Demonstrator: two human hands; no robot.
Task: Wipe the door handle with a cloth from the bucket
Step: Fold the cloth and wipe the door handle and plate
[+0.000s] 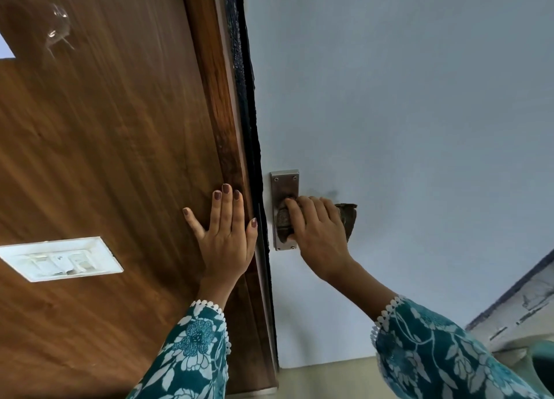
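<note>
the wiping step is judged underway: the cloth (347, 219) is clenched by the right hand (317, 234) around the handle (283, 219) near the door's (419, 99) left edge, the left hand (226, 234) is laid flat with fingers released on the wood panel (105, 144), and further rubbing strokes are called for next.

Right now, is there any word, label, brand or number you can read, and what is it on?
None readable.
Handle plate: bare metal with screws, no marking visible.
Switch plate: white, too blurred to show any print.
Cloth under the right hand: no label visible.

glossy wood panel (105, 159), brushed metal handle plate (284, 183), coarse cloth (347, 219)
</note>
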